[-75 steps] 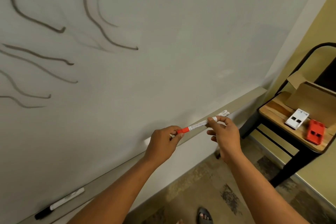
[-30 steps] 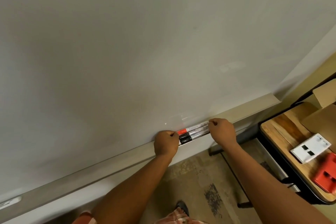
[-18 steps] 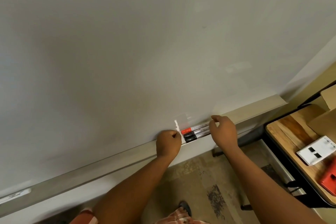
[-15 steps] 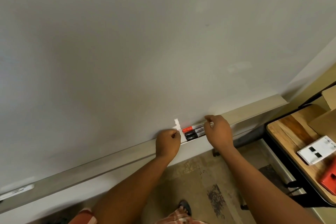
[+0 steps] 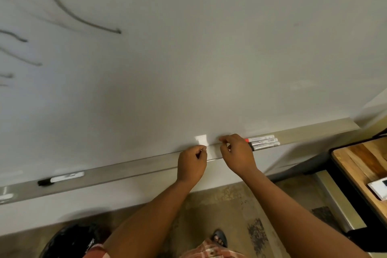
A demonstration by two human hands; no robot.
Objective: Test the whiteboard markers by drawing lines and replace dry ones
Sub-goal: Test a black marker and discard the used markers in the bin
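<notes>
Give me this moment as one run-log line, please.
left hand: curled, on tray | right hand: curled, empty | three markers in tray | black marker apart

Single head-worn view, looking forward and down, close to whiteboard [image 5: 209, 58] and marker tray [image 5: 125, 170]

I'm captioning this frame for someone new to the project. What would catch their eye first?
Two hands, the left hand and right hand, meet at the whiteboard's tray, fingers curled. Just right of them three markers lie bunched in the tray, one red-capped. Dark wavy test lines mark the board's upper left, and a lone black marker lies far left.
</notes>
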